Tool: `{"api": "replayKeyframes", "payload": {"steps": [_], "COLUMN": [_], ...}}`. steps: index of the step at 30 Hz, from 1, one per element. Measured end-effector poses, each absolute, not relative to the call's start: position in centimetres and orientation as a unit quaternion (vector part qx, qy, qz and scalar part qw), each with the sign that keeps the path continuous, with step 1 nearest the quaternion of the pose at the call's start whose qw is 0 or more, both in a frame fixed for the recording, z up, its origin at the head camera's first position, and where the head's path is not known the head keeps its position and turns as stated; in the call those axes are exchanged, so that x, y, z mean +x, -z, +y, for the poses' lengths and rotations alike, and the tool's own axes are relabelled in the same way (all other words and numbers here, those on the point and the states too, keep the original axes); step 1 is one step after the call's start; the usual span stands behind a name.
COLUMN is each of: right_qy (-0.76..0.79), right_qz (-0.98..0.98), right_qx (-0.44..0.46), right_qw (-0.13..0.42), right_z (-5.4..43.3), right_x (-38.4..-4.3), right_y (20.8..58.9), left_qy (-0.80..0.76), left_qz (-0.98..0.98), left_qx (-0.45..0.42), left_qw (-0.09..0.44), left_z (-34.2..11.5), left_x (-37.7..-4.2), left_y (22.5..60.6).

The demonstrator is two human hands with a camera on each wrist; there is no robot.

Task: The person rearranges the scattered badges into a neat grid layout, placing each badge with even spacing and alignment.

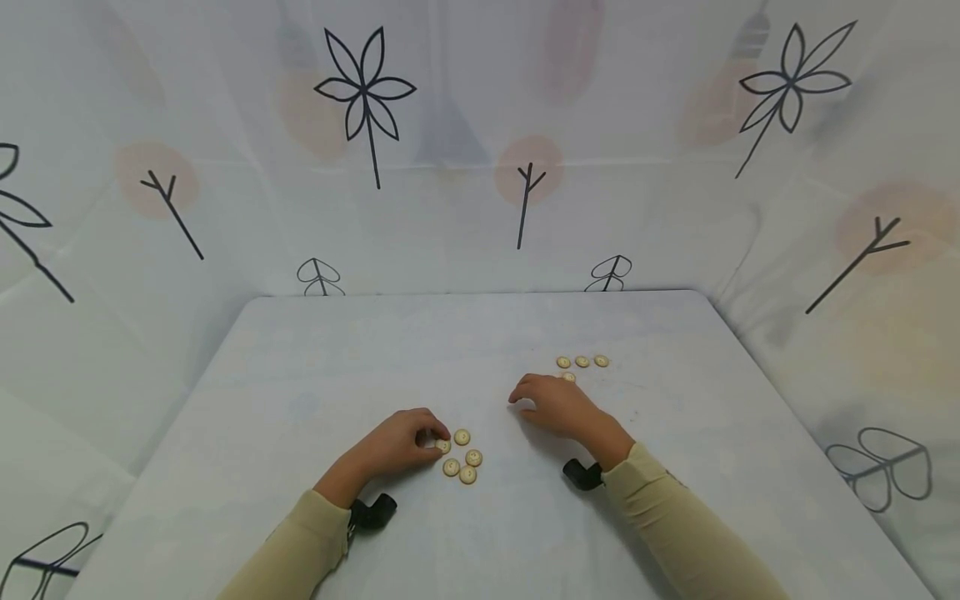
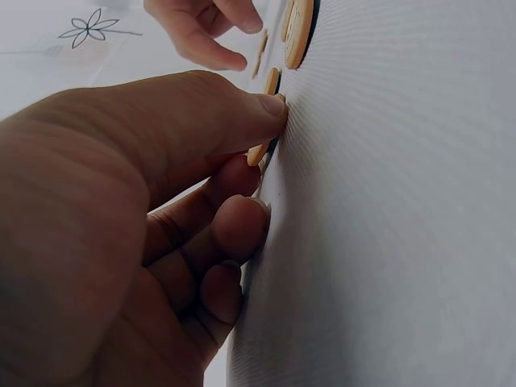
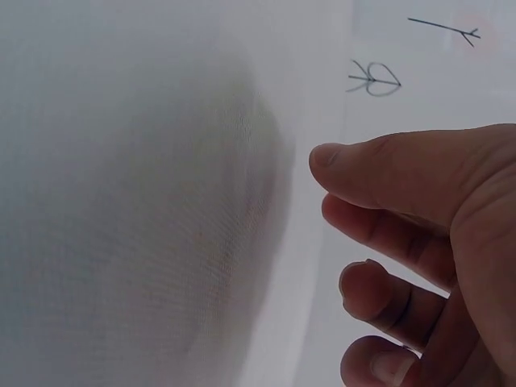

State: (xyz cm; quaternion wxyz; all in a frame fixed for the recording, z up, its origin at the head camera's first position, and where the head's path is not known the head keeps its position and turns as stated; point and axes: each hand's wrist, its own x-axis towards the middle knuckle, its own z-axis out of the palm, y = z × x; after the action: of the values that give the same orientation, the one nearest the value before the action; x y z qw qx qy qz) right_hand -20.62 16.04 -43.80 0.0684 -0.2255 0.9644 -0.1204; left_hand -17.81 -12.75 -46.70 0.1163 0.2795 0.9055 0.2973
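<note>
My left hand pinches a round, pale wooden button between thumb and fingertips, low over the table. In the left wrist view the button shows its edge beneath the thumb, the other fingers curled close to the cloth. Just right of that hand lie several like buttons in a loose cluster. My right hand hovers above the table farther back, its fingers loosely bent and nothing between them. Beyond it, three buttons form a row, and another button sits in front of them, partly covered by the hand.
A white cloth covers the table, whose back edge meets a pale curtain printed with flowers and twigs. Black wrist cameras are strapped below both hands, near the beige sleeves.
</note>
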Motion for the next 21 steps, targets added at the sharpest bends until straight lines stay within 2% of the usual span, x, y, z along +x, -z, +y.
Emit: {"api": "replayKeyframes", "payload": {"steps": [21], "right_qy": [0.129], "right_qz": [0.952], "right_qx": [-0.264], "right_qw": [0.081], "right_z": [14.3], "right_x": [-19.2], "right_y": [43.7], "left_qy": [-0.296], "left_qz": [0.905], "left_qx": [0.283], "left_qw": [0.112], "left_z": [-12.8], "left_x": [-18.0], "left_y": [46.9]}}
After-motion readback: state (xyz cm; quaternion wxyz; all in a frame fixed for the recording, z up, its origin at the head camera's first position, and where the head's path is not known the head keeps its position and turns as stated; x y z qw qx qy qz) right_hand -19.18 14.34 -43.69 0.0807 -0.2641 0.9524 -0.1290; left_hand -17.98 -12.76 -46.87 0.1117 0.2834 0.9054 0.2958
